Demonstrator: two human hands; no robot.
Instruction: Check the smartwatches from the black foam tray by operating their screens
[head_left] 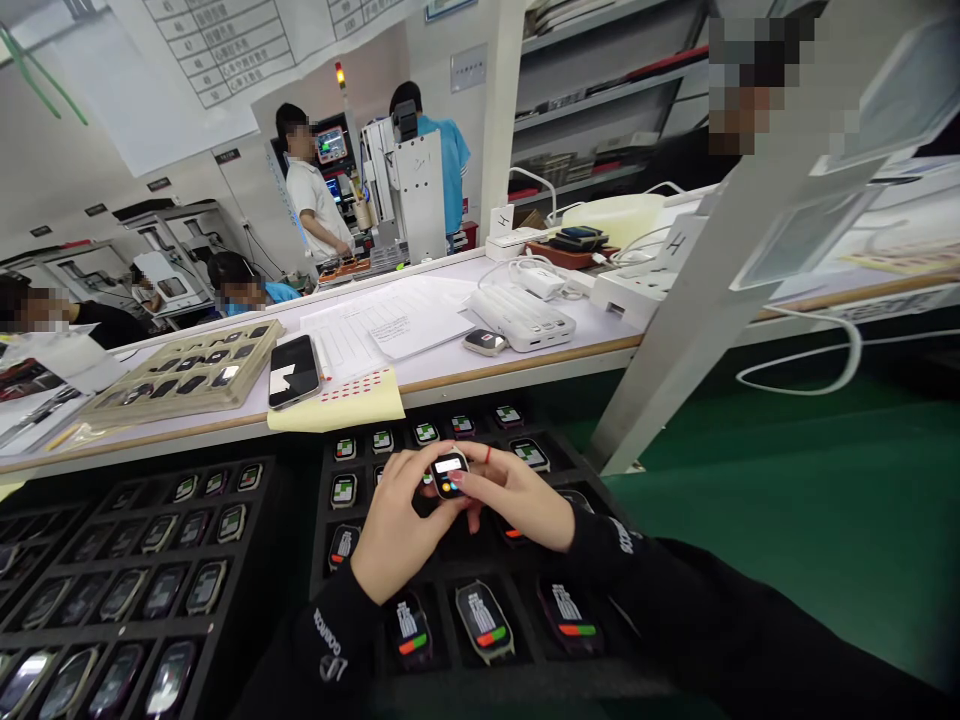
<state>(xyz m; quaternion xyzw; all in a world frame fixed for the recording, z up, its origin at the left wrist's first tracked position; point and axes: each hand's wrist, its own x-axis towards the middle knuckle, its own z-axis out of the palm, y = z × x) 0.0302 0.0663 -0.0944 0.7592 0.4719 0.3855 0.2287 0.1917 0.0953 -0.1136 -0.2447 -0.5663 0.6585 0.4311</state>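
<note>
Both my hands hold one small smartwatch body (450,473) with a lit screen above a black tray (450,590). My left hand (397,525) grips its left side with curled fingers. My right hand (517,495) pinches its right side, and a red band sits on one finger. The tray's pockets hold several watch bodies with lit screens (484,615). A second black tray (112,590) of dark-screened watch bodies lies to the left.
A raised white shelf (525,370) crosses behind the trays, carrying a phone (293,370), a yellow sheet with red dots (345,400), papers, a beige tray of parts (187,372), white chargers (521,318). A slanted white post (675,330) stands right. Other people work behind.
</note>
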